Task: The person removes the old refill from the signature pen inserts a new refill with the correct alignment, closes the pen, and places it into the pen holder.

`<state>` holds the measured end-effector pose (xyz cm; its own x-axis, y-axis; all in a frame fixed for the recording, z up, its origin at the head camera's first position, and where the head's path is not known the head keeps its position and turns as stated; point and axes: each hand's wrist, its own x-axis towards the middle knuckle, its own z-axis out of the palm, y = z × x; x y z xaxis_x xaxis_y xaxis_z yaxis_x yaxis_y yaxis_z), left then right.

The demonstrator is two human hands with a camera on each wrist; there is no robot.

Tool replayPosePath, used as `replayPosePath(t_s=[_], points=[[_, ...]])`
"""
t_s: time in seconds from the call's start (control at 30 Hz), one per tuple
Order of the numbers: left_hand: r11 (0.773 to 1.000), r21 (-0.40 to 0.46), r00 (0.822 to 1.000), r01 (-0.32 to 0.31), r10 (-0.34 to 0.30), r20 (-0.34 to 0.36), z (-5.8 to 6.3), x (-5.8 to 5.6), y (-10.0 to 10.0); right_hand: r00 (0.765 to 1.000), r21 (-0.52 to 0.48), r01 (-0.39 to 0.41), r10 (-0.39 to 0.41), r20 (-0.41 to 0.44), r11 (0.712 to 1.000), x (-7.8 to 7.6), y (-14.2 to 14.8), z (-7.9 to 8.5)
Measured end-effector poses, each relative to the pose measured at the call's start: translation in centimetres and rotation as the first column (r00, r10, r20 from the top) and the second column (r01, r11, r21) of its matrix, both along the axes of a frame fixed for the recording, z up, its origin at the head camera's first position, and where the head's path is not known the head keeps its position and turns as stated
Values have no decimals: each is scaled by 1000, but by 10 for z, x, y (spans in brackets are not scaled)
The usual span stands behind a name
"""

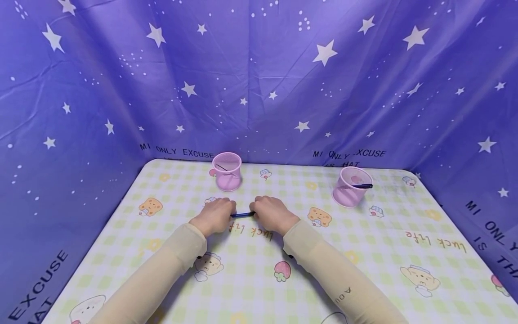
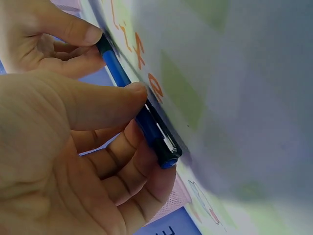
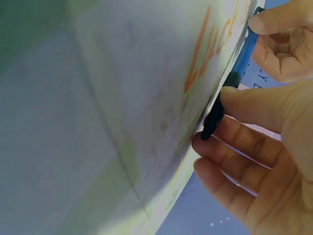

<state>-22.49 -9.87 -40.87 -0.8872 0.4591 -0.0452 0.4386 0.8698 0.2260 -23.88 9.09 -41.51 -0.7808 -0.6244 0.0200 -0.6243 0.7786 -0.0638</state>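
A blue pen (image 1: pixel 243 215) with black ends lies level between both hands, just over the tablecloth. My left hand (image 1: pixel 214 215) pinches its clip end between thumb and fingers; the left wrist view shows the clip and blue end cap of the pen (image 2: pixel 149 125) beyond the thumb. At the other end, my right hand (image 1: pixel 275 213) pinches the dark ribbed grip. In the right wrist view the black tip of the pen (image 3: pixel 213 120) sits between thumb and fingertips. Whether the pen touches the cloth, I cannot tell.
Behind the left hand stands a pink mesh cup (image 1: pixel 228 180) with a thin dark line visible inside. A second pink mesh cup (image 1: pixel 349 195), at the back right, has a dark pen (image 1: pixel 363 186) leaning over its rim. A purple star-printed curtain (image 1: pixel 251 81) borders the checked tablecloth (image 1: pixel 251 292).
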Motion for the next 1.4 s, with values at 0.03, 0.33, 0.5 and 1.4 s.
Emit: replayPosePath(t_s=[0.03,0.33,0.5,1.4], points=[[1000,0,1000,5,-5,-9,0,0,0,1000,-2,-1,1,0,1000,1,1,0],[999,9,996,39,-38,-75,1,3,5,1000,-4,14,-14,-14,1000,6,7,2],[998,20,991,57,-54,-120,0,5,7,1000,-16,13,-14,-25,1000,9,11,5],[980,150,950,129,-79,-302,7,19,24,983,-86,36,-51,-178,996,30,36,23]])
